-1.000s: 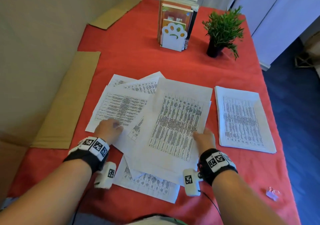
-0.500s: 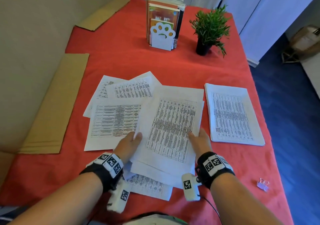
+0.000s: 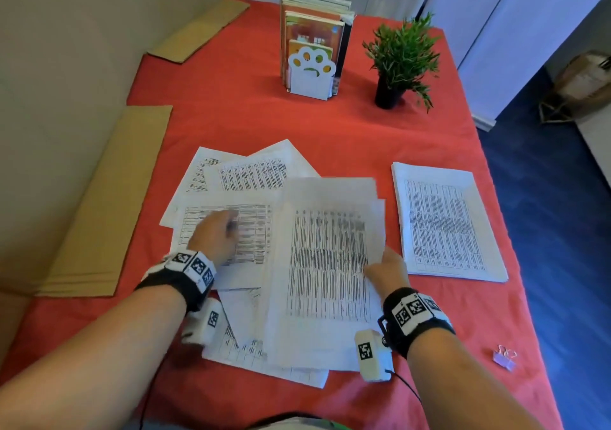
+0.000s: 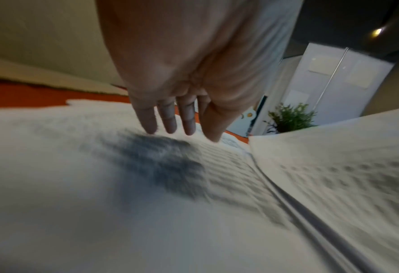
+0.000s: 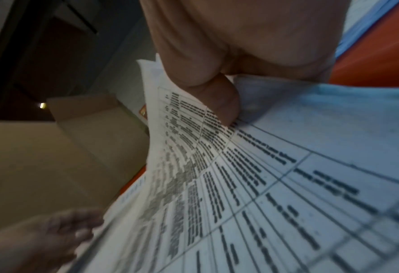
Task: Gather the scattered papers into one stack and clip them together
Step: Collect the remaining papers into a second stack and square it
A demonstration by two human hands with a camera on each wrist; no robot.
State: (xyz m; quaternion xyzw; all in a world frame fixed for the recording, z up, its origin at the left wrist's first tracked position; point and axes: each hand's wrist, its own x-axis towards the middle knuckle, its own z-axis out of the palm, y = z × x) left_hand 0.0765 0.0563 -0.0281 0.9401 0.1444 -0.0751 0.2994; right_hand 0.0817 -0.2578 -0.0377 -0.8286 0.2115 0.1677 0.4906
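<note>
Since the earlier frame, the left hand has left the edge of the gathered sheets and reached forward onto a sideways table sheet; the right hand's grip is unchanged. Left hand: fingers straight and spread, tips pressing the sheet flat on the surface. Loose sheets fan out beyond its fingertips; more lie under both wrists. Between the hands, the gathered sheets are lifted at their right edge. Right hand: thumb on top pinches that edge; its fingers beneath are hidden. To do the step well, drag the pressed sheet rightward under the lifted bundle, keeping the pinch firm so the sheets do not fan. Right of the right hand lies a neat stack; near that wrist, a small clip. Motion blur obscures the print and the sheet count; the lowest sheets are largely covered.
</note>
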